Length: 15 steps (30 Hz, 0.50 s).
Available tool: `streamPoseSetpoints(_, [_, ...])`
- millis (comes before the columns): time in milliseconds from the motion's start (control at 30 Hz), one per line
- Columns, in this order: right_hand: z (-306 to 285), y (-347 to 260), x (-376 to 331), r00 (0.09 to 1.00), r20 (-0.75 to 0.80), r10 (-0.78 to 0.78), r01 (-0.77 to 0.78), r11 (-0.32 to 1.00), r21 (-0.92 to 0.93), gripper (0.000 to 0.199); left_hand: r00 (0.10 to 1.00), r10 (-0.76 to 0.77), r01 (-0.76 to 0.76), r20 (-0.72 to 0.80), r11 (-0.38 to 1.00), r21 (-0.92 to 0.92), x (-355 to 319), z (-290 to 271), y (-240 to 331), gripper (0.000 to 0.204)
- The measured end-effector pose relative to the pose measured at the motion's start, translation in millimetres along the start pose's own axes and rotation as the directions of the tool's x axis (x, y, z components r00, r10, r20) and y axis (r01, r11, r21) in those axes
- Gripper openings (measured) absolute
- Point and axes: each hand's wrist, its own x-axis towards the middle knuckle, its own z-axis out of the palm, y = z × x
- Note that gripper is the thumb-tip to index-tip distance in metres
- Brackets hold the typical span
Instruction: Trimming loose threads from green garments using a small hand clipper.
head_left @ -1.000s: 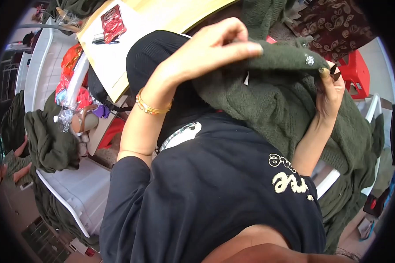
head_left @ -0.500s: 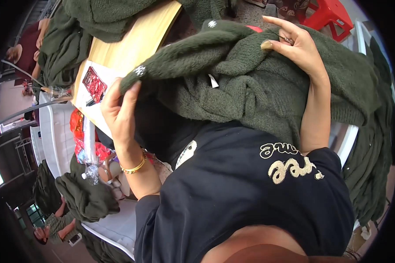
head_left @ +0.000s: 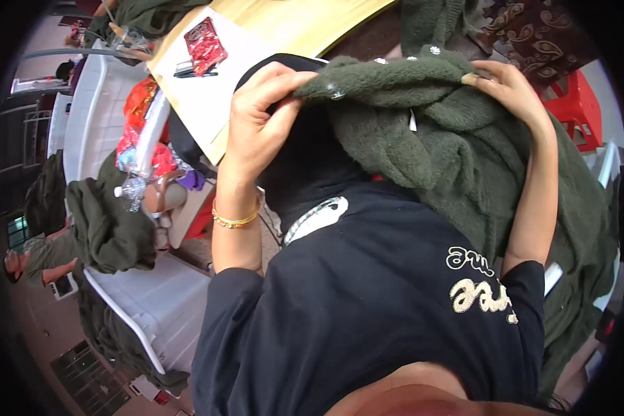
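Left hand [head_left: 260, 121] pinches the green knit [head_left: 457, 152] firmly; right hand [head_left: 512, 90] seems to pinch lightly, so dragging folds below could slip it free.

Cream-coloured lettering [head_left: 480, 297] in two lines stands on the front of the black shirt [head_left: 367, 277].

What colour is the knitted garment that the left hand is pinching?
The knitted garment is dark green; it shows best in the head view.
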Motion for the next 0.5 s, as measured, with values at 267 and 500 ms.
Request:
streamPoseSetpoints(267, [-47,28,27,0.946,0.316,0.069,-0.21,0.875,0.436,0.016,0.994,-0.037,0.019,-0.103,0.986,-0.167,4,-3,-16,0.034])
streamPoseSetpoints(500, [-187,-23,45,0.96,-0.228,0.163,-0.042,0.888,0.457,0.017,0.982,-0.006,-0.077,-0.191,0.902,-0.424,70,0,-30,0.019])
